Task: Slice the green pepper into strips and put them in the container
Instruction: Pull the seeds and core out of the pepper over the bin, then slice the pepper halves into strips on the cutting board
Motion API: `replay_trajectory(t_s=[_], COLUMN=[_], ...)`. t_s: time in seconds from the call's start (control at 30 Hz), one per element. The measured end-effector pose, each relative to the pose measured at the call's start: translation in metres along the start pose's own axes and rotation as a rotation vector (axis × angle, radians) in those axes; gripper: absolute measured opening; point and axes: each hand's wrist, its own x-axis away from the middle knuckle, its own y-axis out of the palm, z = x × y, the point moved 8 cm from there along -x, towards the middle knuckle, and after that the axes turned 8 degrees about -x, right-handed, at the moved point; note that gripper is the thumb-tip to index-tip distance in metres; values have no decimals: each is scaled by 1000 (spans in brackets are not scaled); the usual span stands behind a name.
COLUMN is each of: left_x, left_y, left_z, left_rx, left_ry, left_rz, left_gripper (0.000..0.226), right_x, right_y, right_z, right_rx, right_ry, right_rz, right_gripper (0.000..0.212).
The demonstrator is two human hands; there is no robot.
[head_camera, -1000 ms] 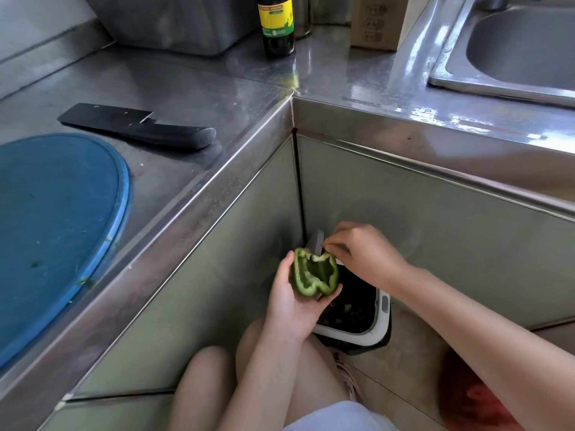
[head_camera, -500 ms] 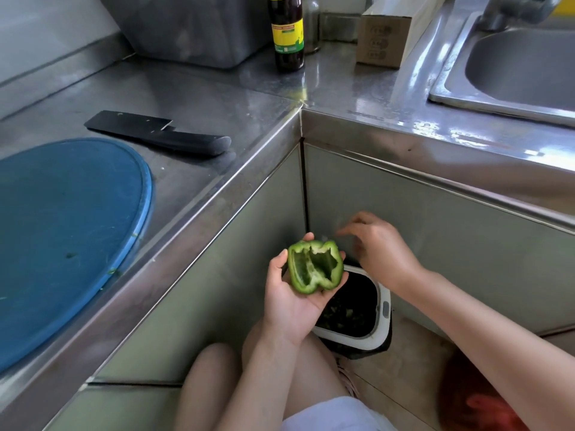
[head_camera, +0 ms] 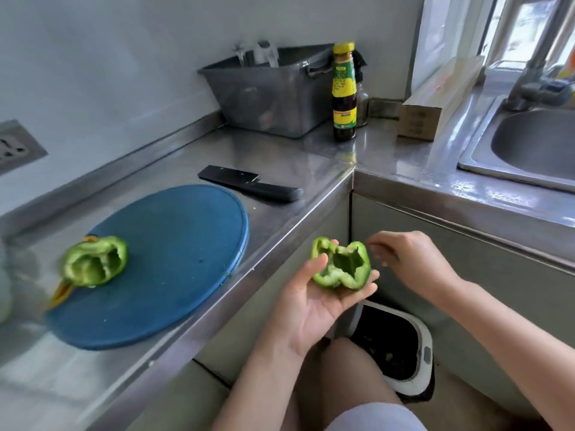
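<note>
Two green pepper halves show in the head view, neither yet cut into strips. The left hand [head_camera: 306, 309] cradles one hollowed pepper half [head_camera: 340, 265], thumb on its rim and fingers curled beneath, out past the tabletop [head_camera: 295, 157] edge and almost over an open waste bin [head_camera: 427, 353] on the floor. That loose hold is the main risk, I think: a slip would send the half into the rubbish. The right hand [head_camera: 410, 262] hangs just beside the pepper with fingers curled; whether it pinches a scrap of pith I cannot tell.

The second pepper half [head_camera: 95, 264] lies at the left rim of the blue cutting board [head_camera: 174, 259], where a nudge could roll it off. The knife [head_camera: 249, 183] lies near the corner of the tabletop, handle towards the edge, likely to be knocked by a rising arm.
</note>
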Motion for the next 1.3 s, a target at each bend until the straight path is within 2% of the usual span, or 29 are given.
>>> replay_trajectory(t_s=[0.1, 0.2, 0.33, 0.43, 0.5, 0.6, 0.67, 0.77, 0.93, 1.13, 1.23, 1.3], left_x=[27, 49, 74, 96, 111, 122, 121, 114, 104, 102, 108, 115], left_y=[25, 30, 12, -15, -33, -48, -55, -64, -77, -79, -72, -74], left_z=[32, 69, 125, 170, 197, 222, 227, 230, 236, 229, 226, 230], left_rx=[-107, -265, -557, -847, -1152, -1472, -1521, -1500, -1540, -1701, -1865, -1869], left_ry=[53, 127, 279, 365, 378, 333, 325, 388, 470, 498, 589, 566], left_rz=[-111, -45, 233, 472, 670, 856, 891, 880, 917, 948, 976, 1020], left_gripper=[55, 47, 47, 64, 75, 67, 66, 73, 75, 78, 75, 75], right_x=[-14, -34, -60, -81, -98, -123, -136, -150, -164, -172, -168, -160], right_y=[-22, -36, -31, -14, 4, 37, 58, 78, 93, 103, 100, 96], right_z=[-34, -71, -123, -149, -159, -160, -155, -151, -156, -154, -163, -175], right_rx=[-42, -67, -153, -173, -124, 15, 98, 191, 329, 336, 366, 315], right_ry=[-50, -93, -156, -179, -167, -59, 14, 68, 63, 76, 33, 0], right_rz=[92, 148, 93, 57, 23, -104, -182, -232, -225, -217, -199, -210], right_gripper=[10, 21, 15, 8, 17, 37, 43, 36, 24, 25, 23, 21])
